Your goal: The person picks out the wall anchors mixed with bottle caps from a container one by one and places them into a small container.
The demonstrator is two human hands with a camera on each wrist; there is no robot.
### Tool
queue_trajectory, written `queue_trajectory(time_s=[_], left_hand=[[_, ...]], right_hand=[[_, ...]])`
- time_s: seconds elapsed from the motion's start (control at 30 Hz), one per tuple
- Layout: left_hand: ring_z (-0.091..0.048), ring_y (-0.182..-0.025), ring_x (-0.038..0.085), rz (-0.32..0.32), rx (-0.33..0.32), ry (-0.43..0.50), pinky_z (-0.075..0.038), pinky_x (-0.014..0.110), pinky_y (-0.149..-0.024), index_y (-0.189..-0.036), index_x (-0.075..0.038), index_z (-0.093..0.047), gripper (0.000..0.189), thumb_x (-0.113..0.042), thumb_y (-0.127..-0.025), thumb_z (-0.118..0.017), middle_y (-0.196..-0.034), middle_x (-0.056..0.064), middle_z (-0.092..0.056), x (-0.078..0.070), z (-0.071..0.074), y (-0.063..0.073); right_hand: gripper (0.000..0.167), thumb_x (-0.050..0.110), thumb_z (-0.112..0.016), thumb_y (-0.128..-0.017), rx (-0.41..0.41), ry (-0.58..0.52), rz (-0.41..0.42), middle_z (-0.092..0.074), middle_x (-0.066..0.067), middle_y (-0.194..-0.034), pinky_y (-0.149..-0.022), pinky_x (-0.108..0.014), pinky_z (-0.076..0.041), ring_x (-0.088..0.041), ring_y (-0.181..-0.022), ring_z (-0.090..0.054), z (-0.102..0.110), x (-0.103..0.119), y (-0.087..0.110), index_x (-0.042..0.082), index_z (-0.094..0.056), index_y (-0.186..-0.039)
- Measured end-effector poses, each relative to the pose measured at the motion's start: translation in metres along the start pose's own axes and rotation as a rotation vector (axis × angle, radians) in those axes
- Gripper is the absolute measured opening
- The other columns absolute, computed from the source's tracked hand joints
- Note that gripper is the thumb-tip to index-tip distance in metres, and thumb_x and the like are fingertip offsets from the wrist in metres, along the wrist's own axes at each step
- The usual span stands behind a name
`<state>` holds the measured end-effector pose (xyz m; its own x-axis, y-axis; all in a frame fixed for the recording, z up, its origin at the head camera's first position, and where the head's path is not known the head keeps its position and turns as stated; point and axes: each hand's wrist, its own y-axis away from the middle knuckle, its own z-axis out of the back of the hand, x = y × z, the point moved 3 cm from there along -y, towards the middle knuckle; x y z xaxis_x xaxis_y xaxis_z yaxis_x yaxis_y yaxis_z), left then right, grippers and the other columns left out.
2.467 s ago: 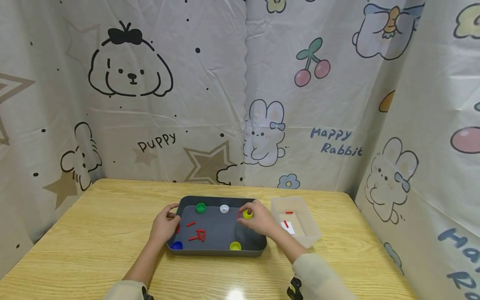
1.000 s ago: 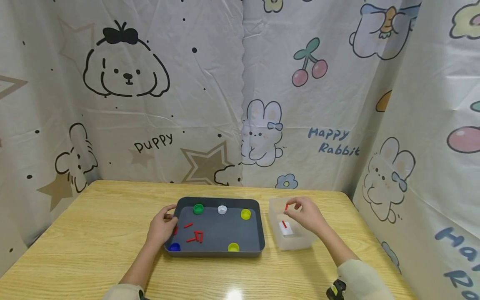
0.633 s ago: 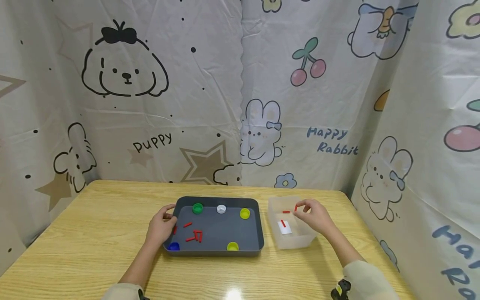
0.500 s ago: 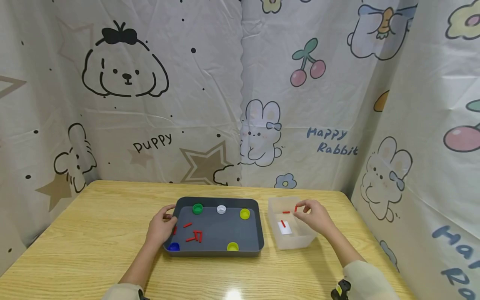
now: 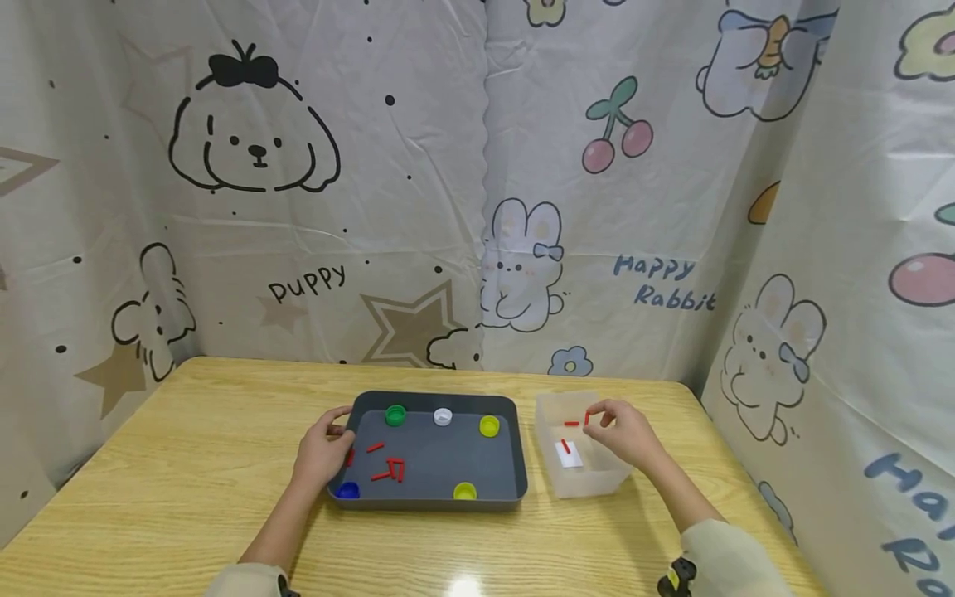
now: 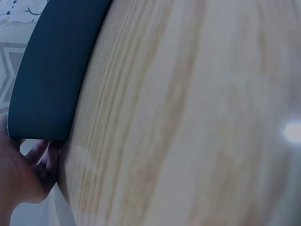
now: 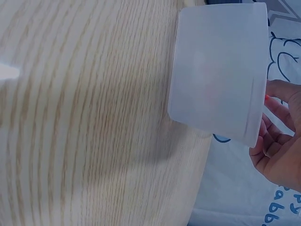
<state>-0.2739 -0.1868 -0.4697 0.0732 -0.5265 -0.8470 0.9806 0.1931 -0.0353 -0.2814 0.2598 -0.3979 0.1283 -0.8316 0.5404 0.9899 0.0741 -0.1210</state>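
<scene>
In the head view, my left hand (image 5: 321,454) grips the left wall of a dark grey tray (image 5: 433,503). The left wrist view shows its fingers bent at the tray's outer wall (image 6: 54,70). Over the right side of a translucent plastic box (image 5: 589,484), my right hand (image 5: 629,433) pinches a short red stick (image 5: 586,418) held upright between thumb and fingertips. Two more red sticks, one back (image 5: 571,424) and one on a white card (image 5: 570,457), lie in the box. Behind the box wall (image 7: 218,70) in the right wrist view, only a red speck of the held stick shows.
Inside the tray are several red sticks (image 5: 400,472), a green cap (image 5: 395,415), a white cap (image 5: 443,417), a blue cap (image 5: 347,490) and two yellow caps, back (image 5: 488,426) and front (image 5: 465,491). Wooden table (image 5: 224,414) surrounds both containers; a printed curtain (image 5: 418,166) hangs behind.
My right hand has moved right from the tray's yellow back cap to the box, carrying the red stick. In the last half second it has barely moved. My left hand stays at the tray.
</scene>
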Motion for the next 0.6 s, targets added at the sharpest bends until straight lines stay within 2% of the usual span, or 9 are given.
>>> queue_trajectory(time_s=[0.1,0.37,0.6], left_hand=[[-0.060,-0.102,0.032,0.002,0.001,0.004,-0.046,0.032,-0.072,-0.133,-0.011,-0.049,0.045,-0.012,-0.089,-0.052,-0.111,0.019,-0.058,0.0005,-0.0004,0.0004],[-0.060,-0.102,0.030,0.010,0.005,0.017,-0.043,0.027,-0.068,-0.134,-0.011,-0.049,0.044,-0.013,-0.090,-0.052,-0.112,0.019,-0.058,-0.0007,0.0001,0.0010],[-0.060,-0.102,0.030,0.010,0.000,0.007,-0.042,0.027,-0.068,-0.133,-0.012,-0.049,0.044,-0.013,-0.089,-0.052,-0.112,0.019,-0.059,0.0002,0.0002,0.0003]], right_hand=[[0.029,0.018,-0.069,-0.081,0.007,0.003,0.007,-0.057,-0.009,-0.084,-0.061,-0.028,-0.039,-0.019,-0.074,-0.049,-0.0017,0.0002,0.0001,0.002,-0.065,-0.105],[0.028,0.017,-0.069,-0.081,0.017,0.002,0.002,-0.057,-0.009,-0.085,-0.061,-0.029,-0.039,-0.019,-0.074,-0.049,-0.0022,0.0019,-0.0003,0.003,-0.065,-0.106],[0.031,0.017,-0.068,-0.082,0.026,0.001,0.005,-0.056,-0.009,-0.085,-0.062,-0.029,-0.039,-0.019,-0.074,-0.049,-0.0018,0.0035,0.0001,0.001,-0.064,-0.108]])
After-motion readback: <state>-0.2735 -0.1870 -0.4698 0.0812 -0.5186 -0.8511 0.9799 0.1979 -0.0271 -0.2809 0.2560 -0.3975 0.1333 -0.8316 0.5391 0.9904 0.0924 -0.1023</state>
